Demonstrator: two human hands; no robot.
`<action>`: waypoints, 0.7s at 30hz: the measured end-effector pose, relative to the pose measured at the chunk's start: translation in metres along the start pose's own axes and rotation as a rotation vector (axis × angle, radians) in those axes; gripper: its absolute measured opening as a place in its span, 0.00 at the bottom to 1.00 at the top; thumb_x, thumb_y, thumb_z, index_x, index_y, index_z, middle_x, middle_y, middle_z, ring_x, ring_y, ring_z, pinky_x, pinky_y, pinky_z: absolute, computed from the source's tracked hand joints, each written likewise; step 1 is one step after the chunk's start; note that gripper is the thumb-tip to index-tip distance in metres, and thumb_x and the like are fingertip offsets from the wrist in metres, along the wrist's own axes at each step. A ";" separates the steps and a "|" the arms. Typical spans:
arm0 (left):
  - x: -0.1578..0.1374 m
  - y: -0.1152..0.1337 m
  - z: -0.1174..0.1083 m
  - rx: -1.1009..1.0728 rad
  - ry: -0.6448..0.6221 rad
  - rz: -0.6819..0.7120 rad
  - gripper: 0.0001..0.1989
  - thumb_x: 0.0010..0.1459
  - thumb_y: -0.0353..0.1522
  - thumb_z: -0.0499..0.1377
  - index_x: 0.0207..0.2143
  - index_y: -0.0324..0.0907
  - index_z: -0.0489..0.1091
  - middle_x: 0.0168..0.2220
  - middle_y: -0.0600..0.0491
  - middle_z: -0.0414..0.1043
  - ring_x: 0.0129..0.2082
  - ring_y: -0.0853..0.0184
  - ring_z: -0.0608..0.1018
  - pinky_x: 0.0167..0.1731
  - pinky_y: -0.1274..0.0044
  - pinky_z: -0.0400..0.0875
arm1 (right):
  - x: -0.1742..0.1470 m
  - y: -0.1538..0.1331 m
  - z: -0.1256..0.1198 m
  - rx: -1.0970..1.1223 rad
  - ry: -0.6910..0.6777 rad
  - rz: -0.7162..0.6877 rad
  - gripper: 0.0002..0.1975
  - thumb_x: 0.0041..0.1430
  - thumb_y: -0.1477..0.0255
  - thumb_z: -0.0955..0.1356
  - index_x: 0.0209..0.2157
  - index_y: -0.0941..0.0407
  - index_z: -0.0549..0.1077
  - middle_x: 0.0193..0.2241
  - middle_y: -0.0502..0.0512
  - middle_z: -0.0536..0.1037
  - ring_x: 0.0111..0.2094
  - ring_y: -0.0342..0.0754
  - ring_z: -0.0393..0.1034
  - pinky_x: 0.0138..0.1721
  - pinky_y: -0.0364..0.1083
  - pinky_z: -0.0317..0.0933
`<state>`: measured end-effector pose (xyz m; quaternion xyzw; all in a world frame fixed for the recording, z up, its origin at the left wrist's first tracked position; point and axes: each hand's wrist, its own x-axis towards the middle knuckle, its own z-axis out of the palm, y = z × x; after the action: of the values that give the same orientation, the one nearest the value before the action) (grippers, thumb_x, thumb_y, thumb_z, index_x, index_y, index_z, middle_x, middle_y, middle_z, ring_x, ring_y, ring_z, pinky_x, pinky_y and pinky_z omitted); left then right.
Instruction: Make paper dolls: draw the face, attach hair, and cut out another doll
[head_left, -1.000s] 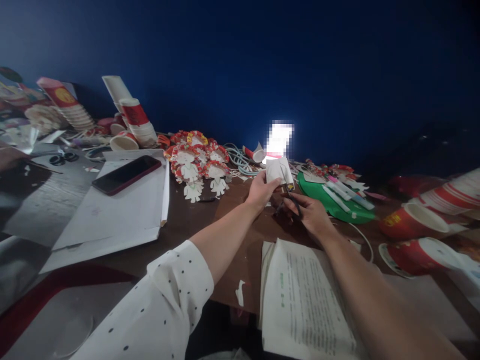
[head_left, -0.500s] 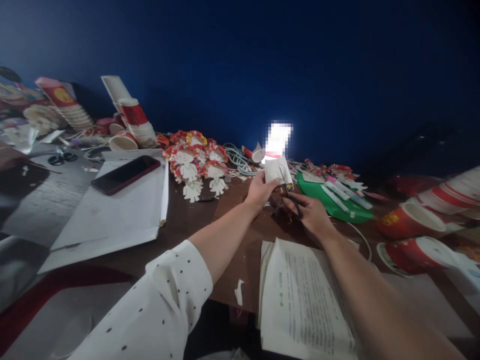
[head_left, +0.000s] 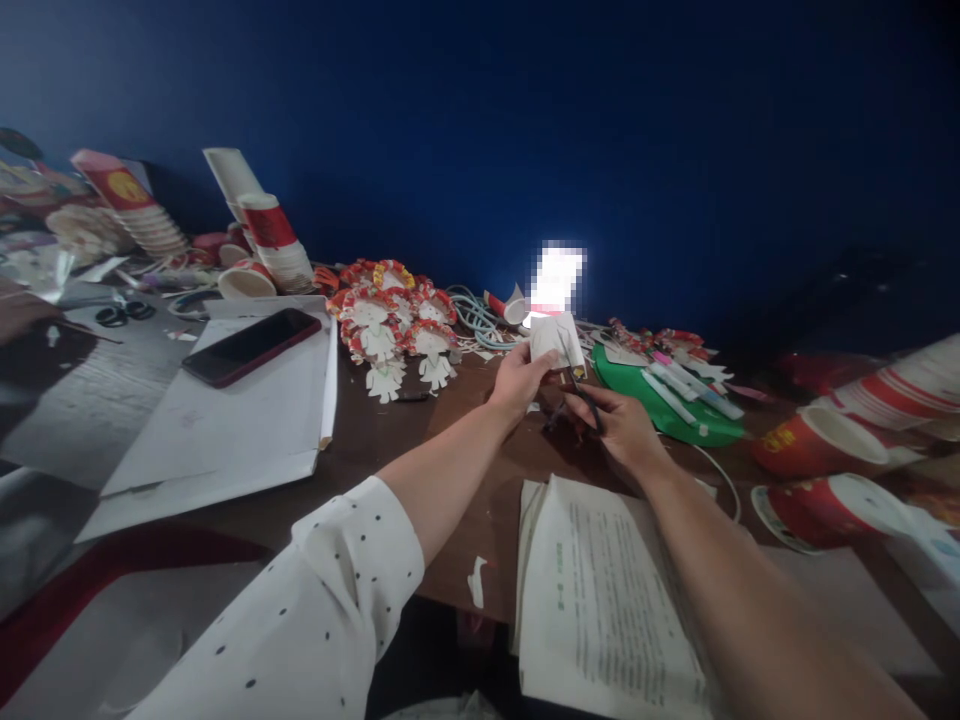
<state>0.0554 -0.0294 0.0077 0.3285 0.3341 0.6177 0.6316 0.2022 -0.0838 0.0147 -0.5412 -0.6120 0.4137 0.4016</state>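
Paper cutout [head_left: 556,340] above cluttered brown table [head_left: 390,430], blue wall [head_left: 525,130].

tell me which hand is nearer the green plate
Right. The right hand with scissors sits just beside the green plate; the left hand, pinching a paper cutout, is farther left.

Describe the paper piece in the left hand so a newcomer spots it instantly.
Start at the green plate right of centre on the brown table. Just left of its rim, the left hand pinches a white paper cutout. Unlike the red-frilled paper dolls lying flat further left, it is held upright, plain white.
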 end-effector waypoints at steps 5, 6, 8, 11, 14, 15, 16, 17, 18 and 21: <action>0.001 0.002 0.000 0.001 0.013 -0.031 0.08 0.51 0.30 0.64 0.35 0.37 0.73 0.28 0.54 0.75 0.25 0.72 0.75 0.32 0.78 0.72 | 0.002 0.004 0.000 0.046 -0.006 0.012 0.26 0.50 0.55 0.73 0.46 0.58 0.79 0.22 0.50 0.74 0.22 0.42 0.63 0.24 0.43 0.58; 0.001 0.002 0.000 -0.004 0.012 -0.036 0.07 0.51 0.29 0.64 0.34 0.37 0.74 0.28 0.54 0.75 0.25 0.72 0.75 0.32 0.78 0.72 | 0.002 0.004 0.000 0.051 -0.002 0.017 0.27 0.50 0.55 0.73 0.46 0.58 0.79 0.22 0.50 0.74 0.22 0.43 0.63 0.24 0.43 0.58; 0.000 0.002 0.000 -0.012 0.012 -0.043 0.06 0.51 0.29 0.64 0.34 0.37 0.74 0.28 0.54 0.75 0.25 0.72 0.75 0.32 0.78 0.72 | 0.001 0.002 0.001 0.060 0.006 0.023 0.27 0.50 0.54 0.73 0.47 0.58 0.79 0.23 0.51 0.74 0.22 0.43 0.64 0.24 0.43 0.58; -0.002 0.003 0.001 -0.029 -0.005 -0.048 0.06 0.51 0.28 0.64 0.33 0.37 0.73 0.27 0.53 0.75 0.25 0.71 0.76 0.32 0.77 0.72 | -0.001 0.000 0.002 0.072 0.019 0.027 0.28 0.50 0.54 0.73 0.47 0.58 0.79 0.24 0.51 0.76 0.22 0.42 0.64 0.25 0.43 0.58; -0.004 0.004 0.002 -0.042 -0.032 -0.041 0.07 0.50 0.29 0.65 0.33 0.37 0.73 0.27 0.53 0.75 0.25 0.71 0.76 0.33 0.76 0.73 | -0.002 -0.001 0.002 0.093 0.020 0.040 0.28 0.49 0.53 0.73 0.47 0.57 0.79 0.26 0.52 0.76 0.22 0.42 0.64 0.23 0.43 0.58; -0.005 0.004 0.002 -0.040 -0.035 -0.039 0.07 0.49 0.30 0.66 0.32 0.37 0.73 0.27 0.53 0.75 0.25 0.71 0.76 0.34 0.75 0.73 | -0.002 -0.002 0.001 0.105 0.019 0.042 0.28 0.49 0.53 0.73 0.48 0.56 0.79 0.26 0.52 0.76 0.22 0.42 0.64 0.23 0.42 0.58; -0.005 0.004 0.002 -0.036 -0.038 -0.036 0.08 0.49 0.30 0.66 0.32 0.37 0.73 0.27 0.53 0.75 0.25 0.71 0.76 0.34 0.75 0.73 | -0.002 -0.002 0.001 0.118 0.016 0.041 0.28 0.50 0.53 0.73 0.48 0.56 0.79 0.26 0.52 0.76 0.23 0.42 0.64 0.22 0.42 0.58; -0.006 0.004 0.003 -0.031 -0.040 -0.033 0.08 0.48 0.31 0.66 0.32 0.37 0.73 0.27 0.53 0.76 0.25 0.71 0.76 0.35 0.75 0.74 | -0.002 -0.002 0.001 0.129 0.014 0.040 0.28 0.50 0.53 0.74 0.48 0.56 0.79 0.26 0.52 0.76 0.23 0.42 0.64 0.22 0.42 0.57; -0.006 0.005 0.002 -0.027 -0.044 -0.030 0.09 0.48 0.31 0.67 0.32 0.37 0.73 0.27 0.53 0.76 0.25 0.71 0.76 0.35 0.75 0.74 | -0.002 -0.002 0.000 0.139 0.013 0.038 0.28 0.50 0.54 0.74 0.48 0.56 0.79 0.26 0.52 0.76 0.23 0.42 0.64 0.22 0.41 0.57; -0.005 0.004 0.002 -0.015 -0.054 -0.025 0.09 0.47 0.32 0.67 0.31 0.37 0.73 0.26 0.53 0.76 0.25 0.71 0.76 0.34 0.76 0.74 | -0.001 -0.001 -0.001 0.146 0.000 0.040 0.27 0.50 0.54 0.73 0.48 0.56 0.79 0.26 0.52 0.75 0.23 0.42 0.65 0.21 0.41 0.57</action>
<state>0.0544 -0.0344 0.0125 0.3361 0.3164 0.6030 0.6506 0.2026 -0.0852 0.0154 -0.5227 -0.5692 0.4653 0.4316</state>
